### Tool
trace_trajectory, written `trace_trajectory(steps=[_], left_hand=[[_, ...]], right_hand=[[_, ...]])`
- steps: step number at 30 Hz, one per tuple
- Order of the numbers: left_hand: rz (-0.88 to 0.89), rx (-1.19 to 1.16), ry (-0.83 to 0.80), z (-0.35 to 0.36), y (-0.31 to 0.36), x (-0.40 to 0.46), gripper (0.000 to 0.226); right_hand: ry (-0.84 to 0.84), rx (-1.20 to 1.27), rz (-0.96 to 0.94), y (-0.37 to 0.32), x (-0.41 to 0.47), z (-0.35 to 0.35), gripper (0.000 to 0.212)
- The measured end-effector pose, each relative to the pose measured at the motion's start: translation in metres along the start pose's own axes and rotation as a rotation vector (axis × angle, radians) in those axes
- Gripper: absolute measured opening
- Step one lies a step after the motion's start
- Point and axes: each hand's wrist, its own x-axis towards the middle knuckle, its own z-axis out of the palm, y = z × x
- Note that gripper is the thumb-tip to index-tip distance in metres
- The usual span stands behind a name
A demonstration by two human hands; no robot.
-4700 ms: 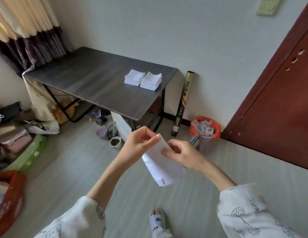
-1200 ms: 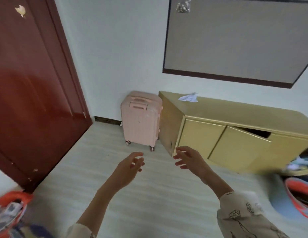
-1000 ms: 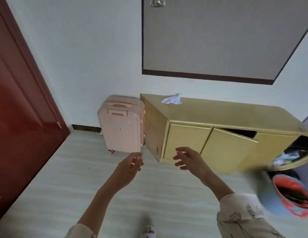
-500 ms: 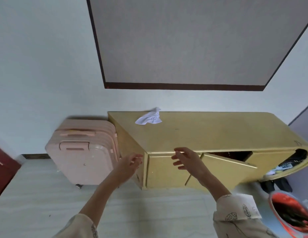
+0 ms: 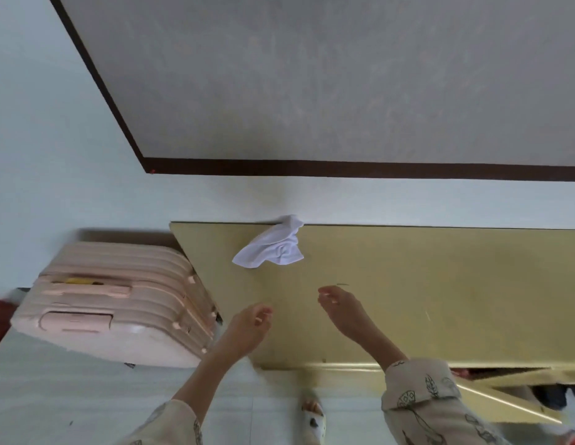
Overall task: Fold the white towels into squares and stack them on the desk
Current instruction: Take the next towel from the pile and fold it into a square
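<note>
One crumpled white towel (image 5: 273, 247) lies on top of a low yellow cabinet (image 5: 424, 284), near its back left corner against the wall. My left hand (image 5: 247, 327) hovers over the cabinet's front left edge, fingers loosely curled, holding nothing. My right hand (image 5: 342, 308) reaches out above the cabinet top, fingers relaxed and empty, a short way in front of the towel and to its right. The desk and the folded stacks are out of view.
A pink suitcase (image 5: 116, 303) stands on the floor to the left of the cabinet. A cabinet door (image 5: 504, 403) hangs ajar at the lower right. A dark-framed grey board (image 5: 344, 85) hangs on the wall above. My slippered foot (image 5: 313, 415) is by the cabinet's base.
I turned from the desk, no longer holding the folded towel, and stepped up to the yellow cabinet. Both empty hands now reach over its top toward the crumpled towel.
</note>
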Motion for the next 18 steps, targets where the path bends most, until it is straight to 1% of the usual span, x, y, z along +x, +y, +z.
trace_trajectory(steps=[4,6,9,11,14,16,18], left_hand=[[-0.109,0.059,0.007,-0.005,-0.005,0.062,0.031],[-0.142,0.106,0.028,-0.011,-0.013,0.09,0.034],[-0.12,0.218,0.082,-0.021,-0.026,0.136,0.039],[-0.087,0.301,0.107,-0.026,-0.032,0.166,0.044],[-0.092,0.383,0.152,-0.031,-0.04,0.209,0.047],[-0.154,0.378,0.192,-0.03,-0.044,0.231,0.047],[-0.253,0.344,0.206,-0.028,-0.049,0.243,0.041]], right_hand=[[-0.117,-0.215,0.056,0.014,0.067,0.002,0.038],[-0.169,-0.342,0.053,0.025,0.096,0.01,0.044],[-0.132,-0.558,0.042,0.041,0.134,0.023,0.052],[-0.109,-0.674,0.083,0.052,0.15,0.032,0.058],[-0.12,-0.74,0.135,0.069,0.165,0.047,0.067],[-0.12,-0.774,0.127,0.078,0.168,0.052,0.069],[-0.117,-0.791,0.114,0.084,0.169,0.052,0.07]])
